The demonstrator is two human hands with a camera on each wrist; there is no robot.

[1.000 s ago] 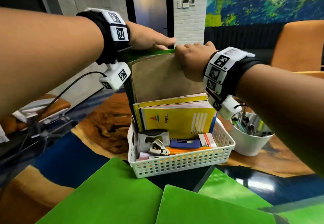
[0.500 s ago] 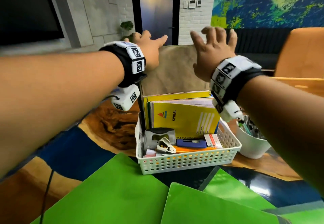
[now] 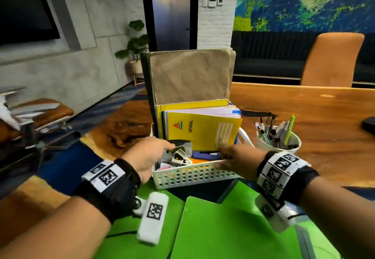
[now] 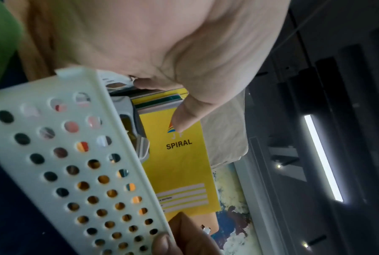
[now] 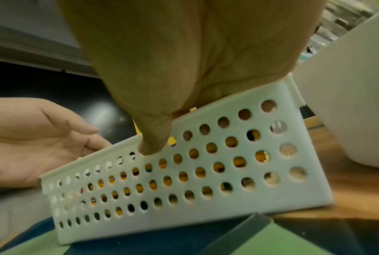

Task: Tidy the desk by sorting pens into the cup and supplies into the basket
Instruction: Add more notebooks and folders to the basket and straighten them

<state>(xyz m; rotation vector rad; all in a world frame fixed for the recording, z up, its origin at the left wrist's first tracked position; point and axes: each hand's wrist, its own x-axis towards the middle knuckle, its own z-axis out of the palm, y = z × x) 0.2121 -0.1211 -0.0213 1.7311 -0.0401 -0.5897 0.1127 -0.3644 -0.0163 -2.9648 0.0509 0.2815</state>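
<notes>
On the wooden desk [image 3: 304, 104] sits a white perforated basket [image 3: 192, 175], and both hands are right at its near wall; the left hand [image 3: 146, 157] is at the left corner with fingers reaching over the rim towards a grey stapler [image 3: 180, 147]; in the left wrist view the fingers look fairly loose and I honestly can't tell if they've got hold of anything. The right hand [image 3: 237, 161] is on the right part of the near wall; in the right wrist view the thumb sits on the outside of the wall just under the rim while the fingers go over the top, so it looks like it's pinching the wall.

Inside the basket: a yellow spiral notebook [image 3: 205, 133] standing upright, a tall brown paper folder [image 3: 190, 76] behind it, a staple remover [image 3: 180, 159] and something blue [image 3: 205, 155] lying low at the front; just right of the basket is the white cup [image 3: 278, 147] stuffed with pens [image 3: 272, 133], including a bright green highlighter [image 3: 290, 128]; green folders [image 3: 219, 230] lie on the desk in front of the basket, under the wrists.
</notes>
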